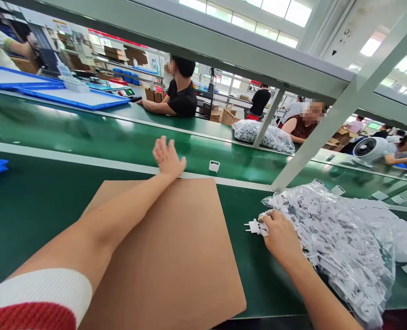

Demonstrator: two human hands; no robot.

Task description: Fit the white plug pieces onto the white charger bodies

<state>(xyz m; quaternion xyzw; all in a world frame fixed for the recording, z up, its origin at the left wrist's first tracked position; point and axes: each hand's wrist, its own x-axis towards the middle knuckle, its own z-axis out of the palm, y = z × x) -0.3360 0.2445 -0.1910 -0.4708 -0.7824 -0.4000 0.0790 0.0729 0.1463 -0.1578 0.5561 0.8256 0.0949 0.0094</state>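
Observation:
My left hand (169,158) reaches past the far edge of a brown cardboard sheet (186,243), over the green conveyor belt, with its fingers spread and nothing in them. To its right on the belt lies a small white plastic housing (214,166) with a dark opening. My right hand (282,236) is closed around a white two-pin plug (254,226), its pins pointing left. Beside that hand lies a clear plastic bag (341,247) full of white plug parts; its near edge is partly behind my fingers and wrist.
A slanted metal post (313,142) rises between the belt and the bag. Several white pieces (338,190) lie on the belt at right. Blue-edged trays (83,97) and another filled bag (263,135) sit across the belt, where other people work. A white fan (370,149) stands farther right.

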